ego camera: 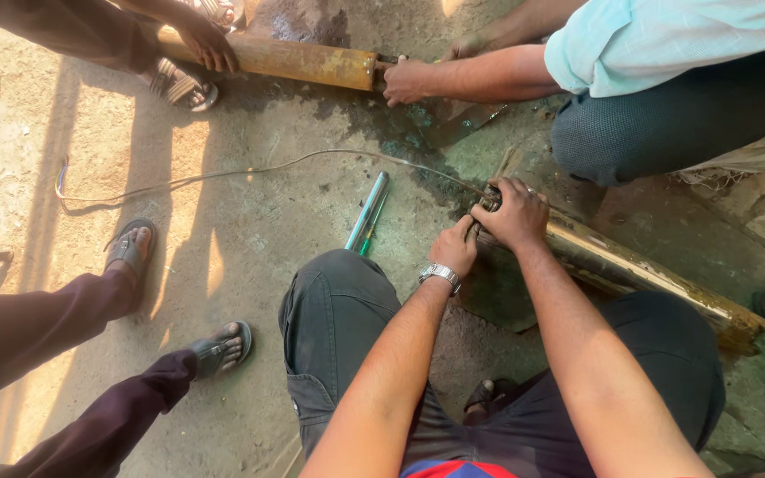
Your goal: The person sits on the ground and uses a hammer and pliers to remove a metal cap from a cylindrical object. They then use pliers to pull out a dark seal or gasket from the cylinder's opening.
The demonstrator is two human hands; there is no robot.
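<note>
We squat on a bare concrete floor [250, 230], sunlit at the left, stained dark and wet near the pipes. Our right hand [515, 212] is clenched over the end of a rusty pipe [630, 265] lying on the floor; our left hand [455, 246] pinches the fitting beside it. A thin wire [223, 173] trails away. A co-worker's hand [407, 81] grips a second rusty pipe [303, 60].

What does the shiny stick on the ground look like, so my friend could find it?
Start at the left knee in dark trousers. Just above it, on the dirt, lies a thin silver rod with a green stripe. Unlike the two fat rusty pipes, it is slim, clean and nobody touches it.
</note>
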